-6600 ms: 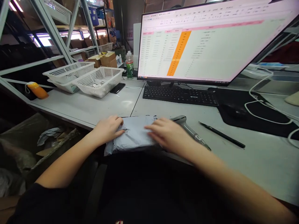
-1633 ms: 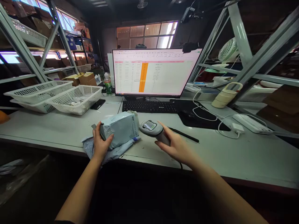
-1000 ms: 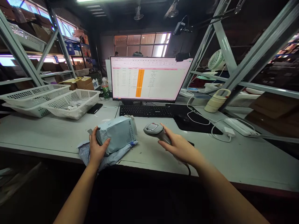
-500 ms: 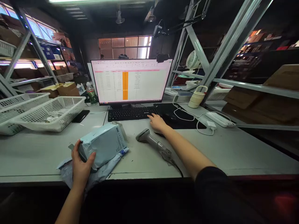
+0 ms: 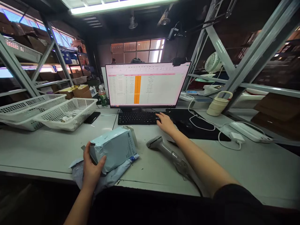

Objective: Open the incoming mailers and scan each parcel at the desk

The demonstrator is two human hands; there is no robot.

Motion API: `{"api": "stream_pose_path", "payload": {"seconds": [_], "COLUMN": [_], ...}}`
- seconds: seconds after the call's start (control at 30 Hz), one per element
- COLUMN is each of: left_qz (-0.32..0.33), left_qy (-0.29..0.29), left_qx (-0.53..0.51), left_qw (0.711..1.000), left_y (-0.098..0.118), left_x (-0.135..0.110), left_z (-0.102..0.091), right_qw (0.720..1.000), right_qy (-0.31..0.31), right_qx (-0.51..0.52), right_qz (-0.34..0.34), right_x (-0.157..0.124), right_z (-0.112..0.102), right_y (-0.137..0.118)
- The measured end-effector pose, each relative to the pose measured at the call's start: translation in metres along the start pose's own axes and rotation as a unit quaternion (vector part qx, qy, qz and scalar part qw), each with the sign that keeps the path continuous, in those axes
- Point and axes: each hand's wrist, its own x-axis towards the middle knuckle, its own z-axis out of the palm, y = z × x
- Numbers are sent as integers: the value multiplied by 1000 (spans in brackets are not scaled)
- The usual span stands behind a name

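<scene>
My left hand grips the near left end of a pale blue box, thumb on one side and fingers round the other. Under the box lies a crumpled plastic mailing bag that hangs a little over the table's front edge. My right hand rests with fingers stretched out on the right end of a black keyboard. Between the two arms a grey barcode scanner lies on the table, its cable running toward the front edge. Behind the keyboard a monitor shows a spreadsheet with an orange column.
White perforated baskets stand at the left beside a black phone. A mouse sits on a black mat at the right. Beyond are a white charger with cables, a cream-coloured cup and metal shelf posts.
The view has turned left and tilted, so everything sits further right in the picture. On the screen, the outlined cell has moved to another column. Both hands keep their places.
</scene>
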Motion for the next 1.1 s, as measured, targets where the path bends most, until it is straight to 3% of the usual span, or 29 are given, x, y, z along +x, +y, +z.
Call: {"api": "stream_pose_path", "payload": {"seconds": [0.07,0.13,0.23,0.3,0.37,0.43,0.53,0.6,0.7,0.87,0.97,1.1], "left_qz": [4,42,162,243,270,222,130,120,165,210,176,37], "left_qy": [3,2,-27,-56,-75,-100,-184,-222,-250,-313,-296,-159], "left_qx": [10,26,48,66,131,253,374,403,409,366,308,85], "left_qw": [1000,999,985,966,951,936,900,880,862,851,887,983], "left_y": [-5,-10,-10,-5,-1,-1,-7,-11,-13,-13,-13,-13], "left_x": [-2,-5,-10,-15,-19,-24,-29,-29,-23,-13,-8,-4], "left_z": [1,3,1,-8,-22,-39,-60,-69,-78,-89,-90,-95], "right_qw": [995,969,910,890,891,903,912,917,930,940,917,884], "right_qy": [22,20,-63,-126,-148,-136,-119,-96,-76,-90,-79,-60], "right_qx": [56,138,183,174,170,177,192,201,228,314,390,462], "right_qz": [-74,-202,-367,-402,-393,-367,-343,-331,-279,-99,-42,-33], "right_x": [-11,-28,-56,-70,-78,-78,-69,-64,-65,-78,-80,-81], "right_z": [-25,-47,-66,-68,-63,-52,-33,-23,-24,-48,-55,-52], "right_y": [-26,-58,-105,-126,-136,-138,-134,-131,-131,-138,-141,-136]}}
